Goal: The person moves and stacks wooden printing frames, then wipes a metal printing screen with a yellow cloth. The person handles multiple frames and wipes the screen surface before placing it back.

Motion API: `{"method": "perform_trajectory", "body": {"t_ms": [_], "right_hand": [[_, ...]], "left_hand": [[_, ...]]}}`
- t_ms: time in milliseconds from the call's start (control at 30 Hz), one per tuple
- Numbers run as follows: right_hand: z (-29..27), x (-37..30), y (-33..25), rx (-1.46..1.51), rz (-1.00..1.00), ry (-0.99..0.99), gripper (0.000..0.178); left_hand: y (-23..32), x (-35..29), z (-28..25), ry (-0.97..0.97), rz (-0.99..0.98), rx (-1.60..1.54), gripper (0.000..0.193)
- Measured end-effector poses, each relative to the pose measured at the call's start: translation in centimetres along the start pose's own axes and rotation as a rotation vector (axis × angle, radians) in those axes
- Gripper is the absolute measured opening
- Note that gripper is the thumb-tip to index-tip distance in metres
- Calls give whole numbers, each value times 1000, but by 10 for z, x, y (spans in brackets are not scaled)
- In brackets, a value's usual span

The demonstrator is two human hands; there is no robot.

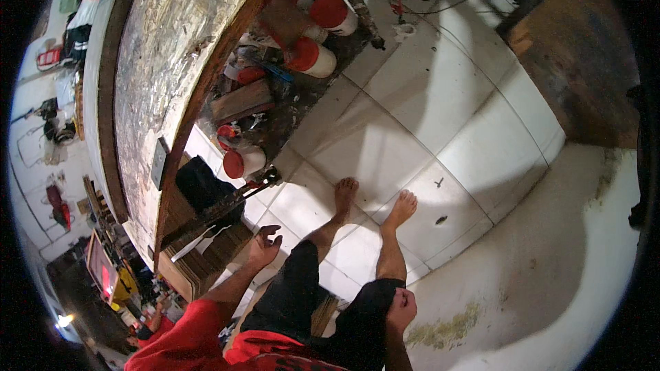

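My left hand (265, 246) is held out over the tiled floor beside my left knee. Its fingers are loosely bent and apart, with nothing between them. Close by it is a stack of brown cardboard sheets (206, 261), with a black cloth (206, 189) behind. My right hand (401, 309) is at my right thigh, its fingers curled in; what they hold, if anything, is hidden. Beyond the left hand, a long metal tool (247, 189) slants near a white jar with a red lid (244, 162).
A worn, stained work table (185, 34) rises on the left. Several red-lidded tubs (313, 57) crowd a low shelf under it. White floor tiles (405, 110) lie ahead, a brown board (577, 62) stands far right, and a stained pale wall (509, 268) is to my right. Another person (158, 326) is at lower left.
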State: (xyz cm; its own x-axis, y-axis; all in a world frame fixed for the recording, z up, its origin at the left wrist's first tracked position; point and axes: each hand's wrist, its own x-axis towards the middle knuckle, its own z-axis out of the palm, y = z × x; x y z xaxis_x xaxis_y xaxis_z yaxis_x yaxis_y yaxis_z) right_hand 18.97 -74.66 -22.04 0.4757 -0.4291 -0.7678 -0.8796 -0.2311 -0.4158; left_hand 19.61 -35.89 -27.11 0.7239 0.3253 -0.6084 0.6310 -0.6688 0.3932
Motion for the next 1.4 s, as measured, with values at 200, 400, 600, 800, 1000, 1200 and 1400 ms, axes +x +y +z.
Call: {"method": "perform_trajectory", "body": {"t_ms": [200, 400, 600, 800, 1000, 1200, 1400], "right_hand": [[-11, 33, 1, -161, -66, 25, 15], [-4, 35, 1, -164, -59, 33, 14], [2, 34, -14, -167, -33, 20, 13], [0, 40, -10, -279, -157, 38, 12], [-3, 48, -21, -451, -134, -4, 18], [-8, 80, -67, -566, -69, -253, 36], [0, 108, -262, -411, -529, -179, 41]], "left_hand": [[3, 46, 25, 143, 116, -47, 30], [-9, 55, 32, 147, 91, -95, 30], [-43, 12, 35, 57, -30, -140, 19], [-48, -30, 31, -186, -295, -128, 32], [-9, -66, 0, -282, -513, -78, 38], [36, -73, -51, -320, -402, -191, 36], [-12, -96, -92, -223, -582, -903, 30]]}}
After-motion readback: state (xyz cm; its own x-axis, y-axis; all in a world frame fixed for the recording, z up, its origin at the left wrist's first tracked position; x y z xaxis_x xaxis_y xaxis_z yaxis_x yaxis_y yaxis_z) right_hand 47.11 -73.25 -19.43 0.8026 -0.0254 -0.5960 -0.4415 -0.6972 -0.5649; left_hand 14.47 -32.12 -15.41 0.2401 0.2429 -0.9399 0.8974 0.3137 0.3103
